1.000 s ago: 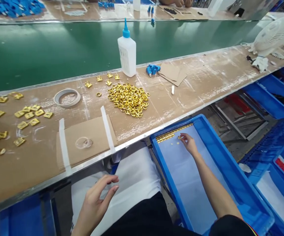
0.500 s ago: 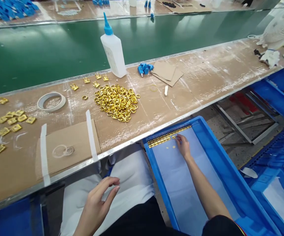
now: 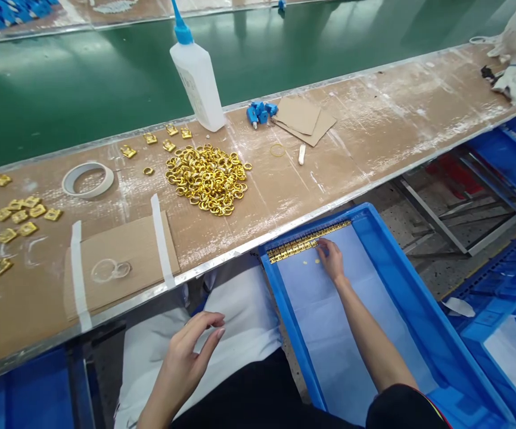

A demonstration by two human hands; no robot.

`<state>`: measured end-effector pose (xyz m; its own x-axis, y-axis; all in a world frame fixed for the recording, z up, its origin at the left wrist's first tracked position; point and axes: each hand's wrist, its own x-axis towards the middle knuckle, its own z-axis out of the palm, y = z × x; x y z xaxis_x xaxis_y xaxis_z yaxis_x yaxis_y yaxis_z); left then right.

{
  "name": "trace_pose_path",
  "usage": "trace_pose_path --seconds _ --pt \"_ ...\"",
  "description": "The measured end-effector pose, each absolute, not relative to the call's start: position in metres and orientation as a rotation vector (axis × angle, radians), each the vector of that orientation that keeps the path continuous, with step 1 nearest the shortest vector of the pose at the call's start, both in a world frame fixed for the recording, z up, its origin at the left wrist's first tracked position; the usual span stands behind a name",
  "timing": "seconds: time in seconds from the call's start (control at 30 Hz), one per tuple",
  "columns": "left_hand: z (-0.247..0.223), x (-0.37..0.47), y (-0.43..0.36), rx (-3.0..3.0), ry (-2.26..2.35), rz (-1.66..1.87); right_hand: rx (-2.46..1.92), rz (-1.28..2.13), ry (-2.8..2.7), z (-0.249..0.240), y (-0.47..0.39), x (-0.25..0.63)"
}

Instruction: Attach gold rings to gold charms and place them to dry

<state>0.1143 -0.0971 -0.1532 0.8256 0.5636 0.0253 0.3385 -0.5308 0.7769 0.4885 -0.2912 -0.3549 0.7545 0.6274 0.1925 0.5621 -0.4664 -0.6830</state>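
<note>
My right hand [image 3: 330, 260] reaches into the blue tray [image 3: 296, 333], its fingers pinched at a small gold square piece [image 3: 314, 243] at the right end of the lower row. Rows of the same gold pieces [image 3: 287, 251] lie side by side along the tray's far end, on a white sheet [image 3: 351, 316]. My left hand [image 3: 190, 351] hovers above my lap, empty, with thumb and forefinger curved and apart. On the bench beyond is a heap of gold rings [image 3: 208, 179]. More gold square pieces [image 3: 19, 214] lie scattered at the left.
A white bottle with a blue nozzle [image 3: 199, 83] stands behind the rings. A tape roll [image 3: 88, 180], a taped cardboard sheet [image 3: 137, 256], blue clips [image 3: 261, 112] and cardboard pieces [image 3: 305, 119] lie on the bench. More blue trays [image 3: 476, 339] are at the right.
My right hand has moved the gold piece slightly up and left, against the end of the lower row. My left hand stays in the air; the view has shifted a little.
</note>
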Motion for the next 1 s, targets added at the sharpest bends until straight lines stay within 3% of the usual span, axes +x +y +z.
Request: trace_pose_path --seconds 1.0 --pt "-0.158 0.112 -0.096 2.131 0.753 0.286 -2.168 0.020 -0.841 -0.360 -0.280 0.473"
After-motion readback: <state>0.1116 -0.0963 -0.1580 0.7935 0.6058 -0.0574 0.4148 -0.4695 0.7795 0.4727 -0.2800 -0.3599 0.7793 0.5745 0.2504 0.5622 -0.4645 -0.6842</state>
